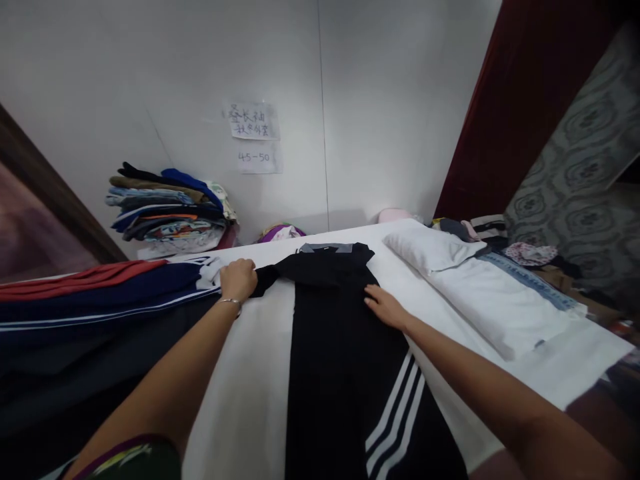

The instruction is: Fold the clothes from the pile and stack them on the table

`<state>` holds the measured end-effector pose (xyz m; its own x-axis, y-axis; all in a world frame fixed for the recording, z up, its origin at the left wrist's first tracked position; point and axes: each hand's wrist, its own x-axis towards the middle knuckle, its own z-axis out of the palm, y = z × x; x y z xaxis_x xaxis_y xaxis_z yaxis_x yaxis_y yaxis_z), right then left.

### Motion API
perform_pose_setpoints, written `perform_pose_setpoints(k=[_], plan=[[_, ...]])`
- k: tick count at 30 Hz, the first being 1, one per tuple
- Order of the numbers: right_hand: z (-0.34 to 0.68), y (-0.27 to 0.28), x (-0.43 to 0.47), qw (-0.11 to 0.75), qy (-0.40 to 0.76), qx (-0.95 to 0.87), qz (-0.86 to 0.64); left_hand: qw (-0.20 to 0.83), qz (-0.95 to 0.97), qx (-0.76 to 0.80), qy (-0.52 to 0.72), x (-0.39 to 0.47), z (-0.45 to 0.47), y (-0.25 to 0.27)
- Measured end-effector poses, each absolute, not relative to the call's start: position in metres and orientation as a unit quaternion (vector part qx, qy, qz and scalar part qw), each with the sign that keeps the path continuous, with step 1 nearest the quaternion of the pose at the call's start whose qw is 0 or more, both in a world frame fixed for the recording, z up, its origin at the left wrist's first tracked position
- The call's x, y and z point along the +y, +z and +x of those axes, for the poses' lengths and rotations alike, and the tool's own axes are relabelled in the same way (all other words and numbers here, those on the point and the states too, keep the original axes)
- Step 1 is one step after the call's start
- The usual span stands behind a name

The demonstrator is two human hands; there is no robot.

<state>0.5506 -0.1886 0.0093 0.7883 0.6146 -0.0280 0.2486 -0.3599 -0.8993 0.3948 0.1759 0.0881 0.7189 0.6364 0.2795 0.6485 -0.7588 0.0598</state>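
Note:
A long black top (pixel 330 347) is spread on the white-covered table in front of me, its grey-lined neck opening (pixel 327 248) at the far end. Three white stripes (pixel 397 417) run slantwise across its lower right part. At its upper left, my left hand (pixel 239 279) is closed on the end of a sleeve (pixel 267 277), drawn out sideways. My right hand (pixel 386 307) lies on the top's right edge, fingers stretched out and apart from any grip. The right sleeve cannot be made out clearly.
Dark and red clothes (pixel 100 300) are layered on the left. A folded clothes stack (pixel 170 207) stands by the wall (pixel 380 100), under paper notes (pixel 255 137). A white pillow (pixel 430 250) lies on a long white bundle (pixel 495 300) at right. More clothes (pixel 480 230) lie beyond.

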Motion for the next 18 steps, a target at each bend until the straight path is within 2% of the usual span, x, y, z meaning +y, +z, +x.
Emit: perform_pose_setpoints(k=[1, 2, 4, 7, 10, 12, 15, 18], plan=[[0.566, 0.014, -0.182, 0.578, 0.188, -0.201, -0.768, 0.019, -0.928, -0.336, -0.162, 0.178, 0.394, 0.091], [0.580, 0.017, -0.175, 0.621, 0.191, -0.157, -0.744, 0.008, -0.928, -0.326, -0.178, 0.180, 0.394, 0.092], [0.607, 0.022, -0.160, 0.668, 0.199, -0.099, -0.710, -0.028, -0.931, -0.312, -0.189, 0.185, 0.395, 0.091], [0.633, 0.021, -0.139, 0.709, 0.213, -0.053, -0.671, -0.062, -0.948, -0.287, -0.126, 0.190, 0.400, 0.082], [0.646, 0.017, -0.127, 0.736, 0.238, -0.018, -0.634, -0.052, -0.961, -0.270, -0.033, 0.190, 0.408, 0.071], [0.651, 0.015, -0.124, 0.746, 0.257, -0.007, -0.614, -0.042, -0.957, -0.285, -0.014, 0.187, 0.413, 0.067], [0.655, 0.015, -0.122, 0.767, 0.271, -0.015, -0.582, -0.019, -0.952, -0.304, -0.038, 0.180, 0.415, 0.074], [0.657, 0.018, -0.120, 0.785, 0.285, -0.029, -0.549, 0.040, -0.948, -0.281, -0.143, 0.167, 0.400, 0.101]])
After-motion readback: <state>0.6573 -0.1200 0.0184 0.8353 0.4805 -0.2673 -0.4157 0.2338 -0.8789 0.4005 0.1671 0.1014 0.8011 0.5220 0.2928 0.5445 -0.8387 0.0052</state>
